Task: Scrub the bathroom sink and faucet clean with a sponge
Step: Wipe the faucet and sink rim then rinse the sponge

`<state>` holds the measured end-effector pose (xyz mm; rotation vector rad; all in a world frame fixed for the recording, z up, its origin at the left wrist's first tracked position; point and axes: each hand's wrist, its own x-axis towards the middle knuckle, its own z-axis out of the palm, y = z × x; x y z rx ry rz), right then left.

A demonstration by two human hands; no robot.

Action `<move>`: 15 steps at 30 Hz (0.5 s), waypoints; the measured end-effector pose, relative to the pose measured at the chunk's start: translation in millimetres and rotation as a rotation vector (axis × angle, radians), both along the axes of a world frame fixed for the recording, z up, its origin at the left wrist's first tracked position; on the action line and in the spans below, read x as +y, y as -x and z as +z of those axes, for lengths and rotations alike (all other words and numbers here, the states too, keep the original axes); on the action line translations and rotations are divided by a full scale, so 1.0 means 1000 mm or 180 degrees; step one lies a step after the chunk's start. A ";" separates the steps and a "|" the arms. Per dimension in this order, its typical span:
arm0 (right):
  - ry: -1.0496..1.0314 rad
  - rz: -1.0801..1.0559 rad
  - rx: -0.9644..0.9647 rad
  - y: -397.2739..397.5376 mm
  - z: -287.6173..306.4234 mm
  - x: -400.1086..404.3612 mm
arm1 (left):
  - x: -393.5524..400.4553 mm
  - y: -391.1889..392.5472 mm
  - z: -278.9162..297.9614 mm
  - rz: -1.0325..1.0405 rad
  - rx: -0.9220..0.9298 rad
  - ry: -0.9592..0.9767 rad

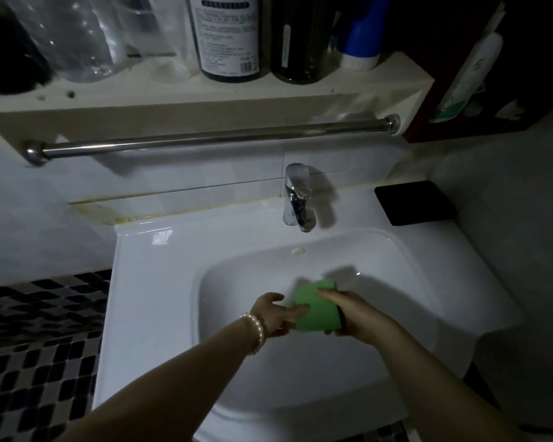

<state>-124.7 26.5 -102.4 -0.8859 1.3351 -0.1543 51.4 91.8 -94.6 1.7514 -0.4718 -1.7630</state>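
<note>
The sponge (pixel 316 306) is a bright green, roughly square pad with a dark layer showing along its right edge, and it is a little blurred. It is held up over the middle of the white sink (pixel 160 282), above the basin and in front of the faucet (pixel 297 197), not touching the porcelain as far as I can see. The right hand (pixel 353 317) grips it from the right side, fingers laid across the top of the green face and the thumb tucked underneath. The left hand (pixel 276 312) reaches in from the left with its fingers fairly straight, the tips touching the sponge's left edge; a pearl bracelet (pixel 256 333) sits on that wrist. Both forearms stretch forward over the front rim of the sink. The chrome faucet stands at the back edge, well apart from the hands.
</note>
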 end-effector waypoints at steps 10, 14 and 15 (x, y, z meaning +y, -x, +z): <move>0.1023 -0.0777 0.1174 -0.020 -0.001 -0.019 | 0.014 -0.025 -0.002 -0.2619 -0.2068 0.0306; 0.1160 -0.1090 0.1044 -0.021 0.010 -0.027 | 0.005 -0.032 0.009 -0.1311 -0.0618 0.0251; 0.1195 -0.1204 0.0986 -0.020 0.014 -0.029 | 0.001 -0.033 0.014 -0.1094 -0.0546 0.0285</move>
